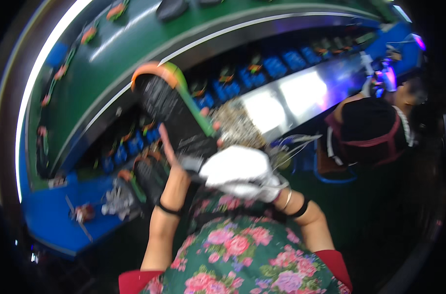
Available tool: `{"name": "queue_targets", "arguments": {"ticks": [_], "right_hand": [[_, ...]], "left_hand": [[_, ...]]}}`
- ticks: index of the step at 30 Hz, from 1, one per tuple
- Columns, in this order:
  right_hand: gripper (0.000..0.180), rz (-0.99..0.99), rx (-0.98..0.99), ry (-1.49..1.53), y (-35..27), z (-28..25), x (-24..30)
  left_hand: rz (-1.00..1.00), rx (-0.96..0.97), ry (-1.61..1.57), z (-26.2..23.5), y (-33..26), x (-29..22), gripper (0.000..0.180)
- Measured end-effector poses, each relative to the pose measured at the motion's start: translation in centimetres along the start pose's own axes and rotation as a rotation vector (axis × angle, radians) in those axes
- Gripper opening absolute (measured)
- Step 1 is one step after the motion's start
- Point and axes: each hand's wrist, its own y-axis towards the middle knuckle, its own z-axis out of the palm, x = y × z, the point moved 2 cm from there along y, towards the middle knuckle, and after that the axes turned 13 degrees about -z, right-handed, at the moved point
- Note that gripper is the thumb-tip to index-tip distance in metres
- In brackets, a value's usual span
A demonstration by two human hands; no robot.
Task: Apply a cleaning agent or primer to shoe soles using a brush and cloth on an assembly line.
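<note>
A black shoe sole (179, 115) with an orange and green rim at its far end is tilted in front of my body. My left hand (171, 147) grips it, thumb along its left edge and fingertips showing past its right edge. Over the near end of the sole is my right hand (240, 169), in a white glove or wrapped in white cloth. Motion blur smears its fingers, so I cannot make out whether it holds anything. Black bands circle both my forearms.
A green conveyor (110, 54) with several shoe parts curves along the far side. Below it sit several blue trays (252, 76). A blue table (51, 210) at left bears grey crumpled material (117, 198). At right, a co-worker (367, 122) sits near a shiny metal surface (301, 93).
</note>
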Motion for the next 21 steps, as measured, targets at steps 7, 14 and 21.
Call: {"name": "queue_targets", "arguments": {"ticks": [7,14,21], "right_hand": [[0.024,0.081,0.024,0.14,0.0,0.8,-0.3],[0.031,-0.068,0.135,-0.266,-0.4,2.3,0.5],[0.017,0.072,-0.122,-0.051,-0.2,2.2,-0.9]], "left_hand": [[0.001,0.038,0.021,-1.3,1.7,-1.0,0.109],[0.007,0.021,0.089,-1.8,0.7,-1.5,0.106],[0.026,-0.101,0.094,-2.6,0.3,-2.1,0.106]]}}
